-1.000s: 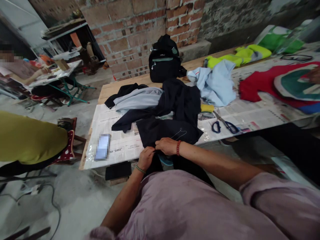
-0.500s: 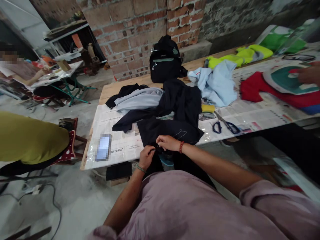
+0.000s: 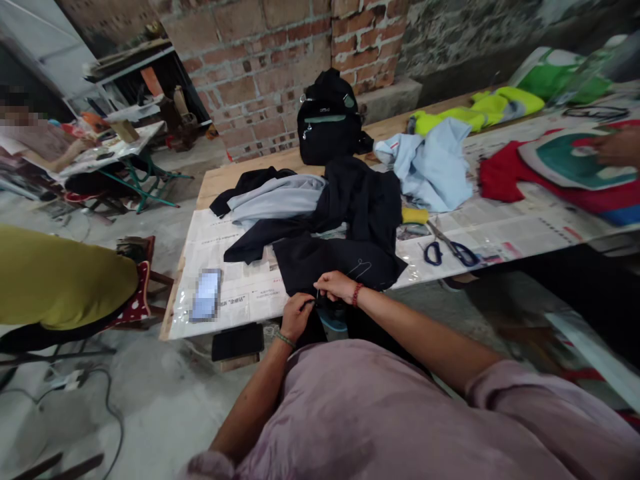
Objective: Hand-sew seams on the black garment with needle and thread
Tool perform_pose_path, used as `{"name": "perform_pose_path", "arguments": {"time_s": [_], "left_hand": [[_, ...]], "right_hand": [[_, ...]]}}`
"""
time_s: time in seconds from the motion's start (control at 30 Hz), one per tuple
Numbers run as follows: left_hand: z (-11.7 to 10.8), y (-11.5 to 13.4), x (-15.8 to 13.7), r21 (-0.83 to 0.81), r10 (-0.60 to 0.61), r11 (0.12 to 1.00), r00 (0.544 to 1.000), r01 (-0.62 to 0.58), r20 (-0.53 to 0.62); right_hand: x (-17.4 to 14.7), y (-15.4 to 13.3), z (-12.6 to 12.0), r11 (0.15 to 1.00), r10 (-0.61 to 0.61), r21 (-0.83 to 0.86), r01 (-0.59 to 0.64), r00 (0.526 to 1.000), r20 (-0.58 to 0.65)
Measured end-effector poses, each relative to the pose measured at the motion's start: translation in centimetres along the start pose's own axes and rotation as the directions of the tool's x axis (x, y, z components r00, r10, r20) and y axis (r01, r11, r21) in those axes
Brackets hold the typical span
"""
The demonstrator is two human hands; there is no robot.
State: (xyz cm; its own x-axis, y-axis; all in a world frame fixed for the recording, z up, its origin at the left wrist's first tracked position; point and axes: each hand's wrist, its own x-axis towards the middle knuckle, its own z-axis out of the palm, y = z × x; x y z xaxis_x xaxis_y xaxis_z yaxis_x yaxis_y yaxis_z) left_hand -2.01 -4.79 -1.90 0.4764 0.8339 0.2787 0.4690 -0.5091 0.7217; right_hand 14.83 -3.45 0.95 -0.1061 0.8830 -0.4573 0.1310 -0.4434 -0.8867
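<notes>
At the table's front edge, my left hand is closed, pinching the edge of a black cloth that drapes over the edge. Just right of it and a little higher, my right hand pinches a needle, seen as a thin pale line pointing down to the cloth by my left fingertips. A loop of white thread lies over the cloth beyond my right hand. Folds and fingers partly hide the spot where needle and cloth meet.
Behind lie dark garments, a grey cloth and a black backpack. Scissors and light blue cloth are rightward; a phone is left. Another person's hand rests far right on green-and-red fabric. A seated person is left.
My right hand has shifted slightly left and turned, so the needle now shows below its fingertips. My left hand stays nearly in place on the black cloth.
</notes>
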Motion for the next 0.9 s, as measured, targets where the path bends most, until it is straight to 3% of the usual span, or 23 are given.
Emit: {"name": "perform_pose_path", "arguments": {"time_s": [0.13,0.27,0.37,0.5,0.57,0.63,0.7,0.73,0.8,0.87,0.9], "left_hand": [[0.2,0.0,0.0,0.011,0.009,1.000,1.000,-0.009,0.008],[0.4,-0.2,-0.1,0.025,0.013,1.000,1.000,-0.014,0.018],[0.6,-0.4,-0.2,0.020,-0.018,1.000,1.000,0.018,-0.008],[0.6,-0.2,0.0,-0.019,-0.100,0.995,0.994,0.100,-0.045],[0.4,0.1,0.4,-0.052,-0.160,0.986,0.985,0.157,-0.063],[0.1,0.3,0.8,-0.076,-0.215,0.975,0.974,0.209,-0.072],[0.0,0.5,1.1,-0.095,-0.254,0.964,0.964,0.247,-0.071],[0.0,0.5,1.1,-0.103,-0.268,0.960,0.961,0.260,-0.069],[0.0,0.5,1.1,-0.113,-0.283,0.955,0.956,0.274,-0.071],[0.1,0.4,1.0,-0.109,-0.280,0.956,0.957,0.271,-0.077],[0.1,0.4,1.0,-0.104,-0.273,0.959,0.959,0.264,-0.078]], "right_hand": [[-0.2,0.1,0.5,0.998,0.003,-0.065,-0.005,1.000,-0.027],[-0.6,0.2,1.3,0.971,-0.078,-0.230,0.059,0.994,-0.072],[-0.6,0.4,1.7,0.931,-0.148,-0.348,0.111,0.986,-0.080],[-0.8,0.5,1.3,0.923,-0.148,-0.364,0.126,0.988,-0.032],[-1.3,0.5,0.9,0.903,-0.294,-0.355,0.242,0.950,-0.102],[-2.4,0.7,0.5,0.854,-0.475,-0.359,0.377,0.845,-0.244],[-3.9,1.3,0.3,0.805,-0.575,-0.378,0.457,0.758,-0.309],[-4.6,1.8,0.4,0.782,-0.602,-0.388,0.488,0.753,-0.265],[-5.9,3.0,0.8,0.742,-0.605,-0.395,0.541,0.795,-0.046],[-6.4,4.2,1.3,0.734,-0.530,-0.387,0.558,0.827,0.186],[-6.3,4.7,1.4,0.741,-0.489,-0.390,0.547,0.837,0.246]]}}
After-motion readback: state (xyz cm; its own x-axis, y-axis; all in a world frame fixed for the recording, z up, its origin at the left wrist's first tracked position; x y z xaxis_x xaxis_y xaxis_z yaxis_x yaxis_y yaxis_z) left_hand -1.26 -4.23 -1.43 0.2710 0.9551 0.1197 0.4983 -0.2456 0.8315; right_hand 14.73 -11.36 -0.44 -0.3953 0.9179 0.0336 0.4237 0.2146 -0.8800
